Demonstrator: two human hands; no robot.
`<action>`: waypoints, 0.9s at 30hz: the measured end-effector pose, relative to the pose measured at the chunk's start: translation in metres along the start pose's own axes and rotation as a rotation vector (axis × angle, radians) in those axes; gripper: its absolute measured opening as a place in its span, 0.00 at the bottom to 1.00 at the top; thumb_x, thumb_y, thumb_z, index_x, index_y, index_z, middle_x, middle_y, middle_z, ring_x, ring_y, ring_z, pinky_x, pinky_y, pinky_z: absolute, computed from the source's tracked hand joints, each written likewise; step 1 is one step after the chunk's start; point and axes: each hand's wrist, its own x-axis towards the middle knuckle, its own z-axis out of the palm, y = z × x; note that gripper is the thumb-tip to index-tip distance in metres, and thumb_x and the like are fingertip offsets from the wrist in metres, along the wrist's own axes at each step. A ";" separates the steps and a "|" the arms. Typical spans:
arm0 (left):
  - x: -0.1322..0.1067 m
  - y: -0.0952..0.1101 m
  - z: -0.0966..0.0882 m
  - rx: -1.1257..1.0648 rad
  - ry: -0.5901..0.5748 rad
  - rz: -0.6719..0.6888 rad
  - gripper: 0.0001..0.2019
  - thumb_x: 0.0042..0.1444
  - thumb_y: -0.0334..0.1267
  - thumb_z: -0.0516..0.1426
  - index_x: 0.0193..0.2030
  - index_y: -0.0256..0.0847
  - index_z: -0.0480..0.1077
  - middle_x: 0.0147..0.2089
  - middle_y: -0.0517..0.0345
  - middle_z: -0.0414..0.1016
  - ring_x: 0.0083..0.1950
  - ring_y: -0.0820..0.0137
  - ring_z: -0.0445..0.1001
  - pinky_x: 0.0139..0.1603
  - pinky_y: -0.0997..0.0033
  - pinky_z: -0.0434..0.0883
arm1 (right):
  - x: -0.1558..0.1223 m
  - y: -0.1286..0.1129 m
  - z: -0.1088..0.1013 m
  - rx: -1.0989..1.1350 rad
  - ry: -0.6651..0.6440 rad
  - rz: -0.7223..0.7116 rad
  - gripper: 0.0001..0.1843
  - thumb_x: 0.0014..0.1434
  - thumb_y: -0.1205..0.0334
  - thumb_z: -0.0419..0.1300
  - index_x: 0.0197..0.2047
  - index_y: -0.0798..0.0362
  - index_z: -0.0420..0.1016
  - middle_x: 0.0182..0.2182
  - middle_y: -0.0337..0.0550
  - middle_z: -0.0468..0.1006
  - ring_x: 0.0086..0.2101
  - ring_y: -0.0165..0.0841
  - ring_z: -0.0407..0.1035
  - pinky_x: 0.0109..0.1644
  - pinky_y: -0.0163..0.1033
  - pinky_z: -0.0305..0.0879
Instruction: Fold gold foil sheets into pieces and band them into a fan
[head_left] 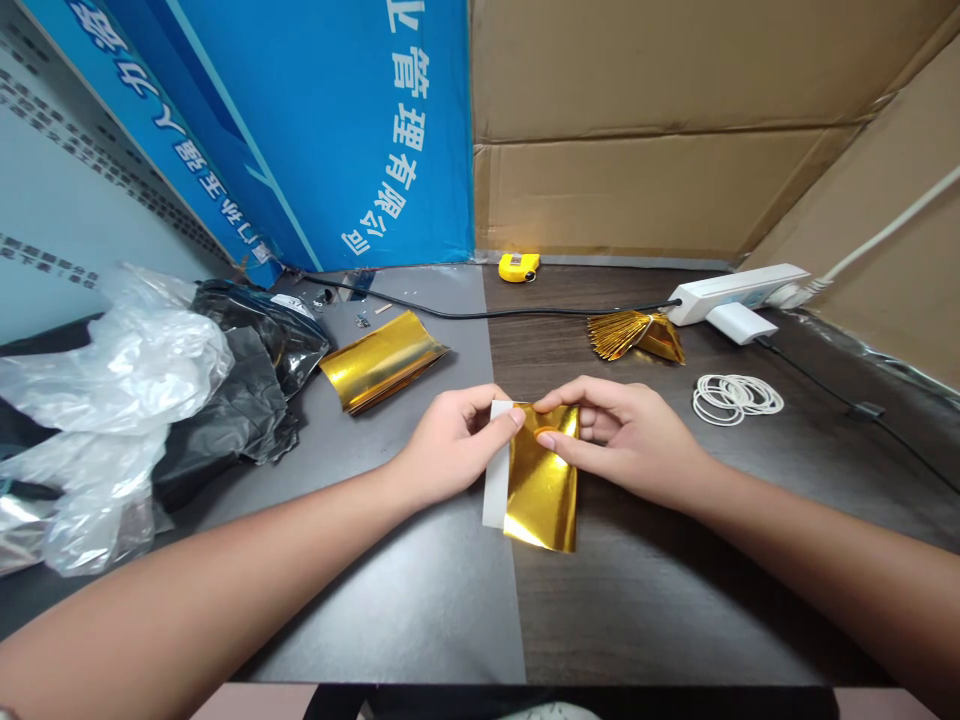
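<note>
Gold foil sheet (541,490) pinched between left hand (457,445) and right hand (622,440)

A grey-and-dark-wood desk (637,610) carries gold foil (382,360), a yellow tape measure (519,267); rubber bands (737,398), a power strip (739,295)

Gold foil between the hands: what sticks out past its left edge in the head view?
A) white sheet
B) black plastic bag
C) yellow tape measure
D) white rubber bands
A. A white sheet shows as a strip beyond the left edge of the gold foil, which the left hand and right hand are pinching.
</note>
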 end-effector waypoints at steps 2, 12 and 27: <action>0.000 0.000 0.000 0.007 0.003 -0.002 0.18 0.59 0.50 0.57 0.28 0.37 0.65 0.25 0.63 0.62 0.26 0.76 0.60 0.27 0.76 0.58 | 0.000 0.000 0.000 0.011 -0.003 0.001 0.15 0.55 0.53 0.67 0.43 0.52 0.76 0.35 0.44 0.82 0.30 0.33 0.77 0.35 0.38 0.78; 0.000 -0.003 -0.001 0.002 -0.004 0.010 0.17 0.59 0.49 0.57 0.28 0.36 0.66 0.26 0.63 0.63 0.27 0.76 0.60 0.27 0.76 0.58 | 0.000 0.002 0.000 -0.008 -0.010 0.009 0.16 0.55 0.52 0.68 0.42 0.52 0.76 0.35 0.44 0.82 0.30 0.33 0.76 0.34 0.38 0.78; -0.002 -0.004 -0.004 0.023 0.098 0.095 0.18 0.61 0.51 0.59 0.32 0.36 0.70 0.29 0.59 0.71 0.30 0.73 0.68 0.31 0.76 0.65 | 0.007 -0.004 -0.006 0.249 0.025 0.269 0.26 0.46 0.40 0.73 0.29 0.53 0.72 0.28 0.42 0.81 0.29 0.31 0.76 0.36 0.37 0.76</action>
